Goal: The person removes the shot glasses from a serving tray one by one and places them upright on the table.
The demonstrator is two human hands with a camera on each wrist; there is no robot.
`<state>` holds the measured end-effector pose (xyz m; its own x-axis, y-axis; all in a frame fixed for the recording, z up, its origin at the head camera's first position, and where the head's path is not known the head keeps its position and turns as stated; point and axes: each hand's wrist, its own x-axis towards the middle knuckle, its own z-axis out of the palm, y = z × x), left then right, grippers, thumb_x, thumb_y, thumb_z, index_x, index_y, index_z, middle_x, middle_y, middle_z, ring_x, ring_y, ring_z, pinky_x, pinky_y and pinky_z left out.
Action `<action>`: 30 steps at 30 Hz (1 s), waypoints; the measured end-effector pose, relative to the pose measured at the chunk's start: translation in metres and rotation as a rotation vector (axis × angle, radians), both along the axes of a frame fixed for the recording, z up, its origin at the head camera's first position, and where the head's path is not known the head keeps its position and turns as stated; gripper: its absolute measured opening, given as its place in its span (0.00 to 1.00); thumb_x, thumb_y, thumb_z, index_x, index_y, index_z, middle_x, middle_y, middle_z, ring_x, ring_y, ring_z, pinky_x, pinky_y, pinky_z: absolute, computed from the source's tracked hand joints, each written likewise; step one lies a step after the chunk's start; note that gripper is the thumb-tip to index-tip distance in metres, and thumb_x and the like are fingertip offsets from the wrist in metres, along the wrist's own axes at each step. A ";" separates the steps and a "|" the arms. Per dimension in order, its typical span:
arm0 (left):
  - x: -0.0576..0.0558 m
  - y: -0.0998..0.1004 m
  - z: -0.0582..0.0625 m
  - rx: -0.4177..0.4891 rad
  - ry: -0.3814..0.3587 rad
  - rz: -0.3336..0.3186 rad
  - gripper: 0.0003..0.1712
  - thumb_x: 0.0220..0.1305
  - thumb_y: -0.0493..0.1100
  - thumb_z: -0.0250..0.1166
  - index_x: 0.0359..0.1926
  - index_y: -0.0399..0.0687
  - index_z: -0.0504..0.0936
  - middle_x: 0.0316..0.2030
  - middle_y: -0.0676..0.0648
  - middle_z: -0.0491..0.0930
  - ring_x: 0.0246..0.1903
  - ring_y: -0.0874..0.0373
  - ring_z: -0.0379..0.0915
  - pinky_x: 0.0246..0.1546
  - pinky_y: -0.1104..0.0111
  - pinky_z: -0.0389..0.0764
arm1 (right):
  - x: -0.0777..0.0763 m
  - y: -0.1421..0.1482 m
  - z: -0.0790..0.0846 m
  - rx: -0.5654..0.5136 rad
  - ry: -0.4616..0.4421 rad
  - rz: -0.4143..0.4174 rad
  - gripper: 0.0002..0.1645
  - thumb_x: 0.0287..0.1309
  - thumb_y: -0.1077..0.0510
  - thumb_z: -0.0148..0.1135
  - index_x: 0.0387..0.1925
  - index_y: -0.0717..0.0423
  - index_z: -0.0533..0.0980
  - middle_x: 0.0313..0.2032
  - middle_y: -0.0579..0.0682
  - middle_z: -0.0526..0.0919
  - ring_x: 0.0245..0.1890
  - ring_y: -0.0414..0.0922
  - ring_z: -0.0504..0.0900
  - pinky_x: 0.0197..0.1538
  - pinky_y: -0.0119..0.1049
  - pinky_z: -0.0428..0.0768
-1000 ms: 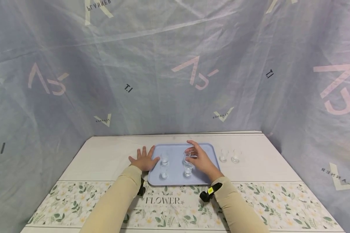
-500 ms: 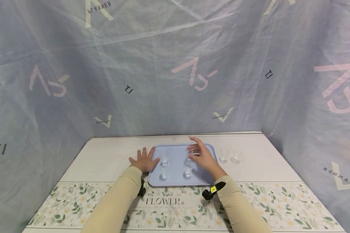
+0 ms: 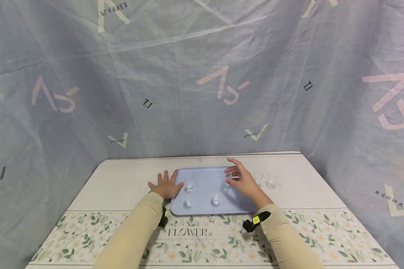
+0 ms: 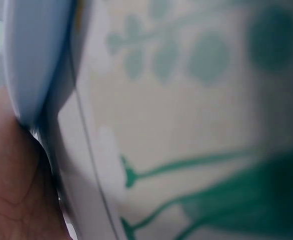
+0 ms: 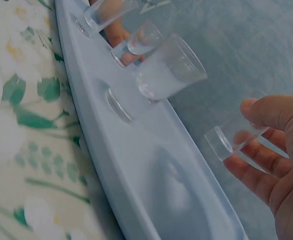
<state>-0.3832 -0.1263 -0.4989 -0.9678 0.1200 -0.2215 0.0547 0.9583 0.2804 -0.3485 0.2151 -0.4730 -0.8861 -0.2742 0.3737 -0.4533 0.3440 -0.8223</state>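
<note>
My right hand (image 3: 245, 183) pinches a small clear shot glass (image 3: 227, 178) between thumb and fingers over the right part of the blue tray (image 3: 203, 179). In the right wrist view this glass (image 5: 224, 142) tilts, its thick base clear of the tray. My left hand (image 3: 166, 186) lies spread at the tray's left edge, the thumb over the rim; the left wrist view has only part of that hand (image 4: 14, 180) beside the tray's edge. Standing on the tray are a front right shot glass (image 3: 217, 198), a front left one (image 3: 189, 201) and a rear left one (image 3: 189, 184).
Right of the tray, two more shot glasses stand on the white table covering: one (image 3: 258, 178) partly behind my right hand, the other (image 3: 271, 181) farther right. A flower-print strip (image 3: 188, 239) runs along the front. Grey curtains (image 3: 178, 93) enclose the back and sides.
My right hand has lifted the rear right shot glass off the tray and moved it rightward. The left hand and the other glasses have stayed in place.
</note>
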 end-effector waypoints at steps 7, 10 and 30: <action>-0.006 -0.002 -0.006 0.024 -0.018 0.003 0.47 0.71 0.75 0.38 0.82 0.65 0.36 0.80 0.36 0.29 0.77 0.33 0.19 0.61 0.24 0.23 | 0.005 0.014 0.000 0.013 0.002 -0.032 0.49 0.58 0.70 0.70 0.75 0.48 0.59 0.51 0.60 0.82 0.50 0.56 0.83 0.54 0.52 0.81; -0.006 -0.001 -0.006 0.022 -0.014 0.003 0.47 0.71 0.75 0.38 0.82 0.66 0.36 0.80 0.37 0.28 0.77 0.34 0.19 0.61 0.24 0.23 | 0.009 0.021 0.001 0.017 0.012 -0.037 0.48 0.58 0.70 0.70 0.75 0.47 0.59 0.51 0.61 0.82 0.50 0.57 0.83 0.53 0.52 0.82; 0.001 -0.001 0.003 0.017 -0.017 -0.010 0.46 0.73 0.73 0.37 0.82 0.64 0.35 0.80 0.35 0.29 0.77 0.33 0.21 0.62 0.24 0.26 | 0.029 0.057 0.003 0.038 0.059 -0.064 0.48 0.58 0.72 0.69 0.75 0.51 0.59 0.50 0.65 0.81 0.48 0.58 0.83 0.50 0.43 0.84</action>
<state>-0.3822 -0.1270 -0.4956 -0.9626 0.1338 -0.2355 0.0596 0.9528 0.2978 -0.3193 0.2719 -0.4702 -0.8790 -0.2326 0.4163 -0.4767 0.4048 -0.7803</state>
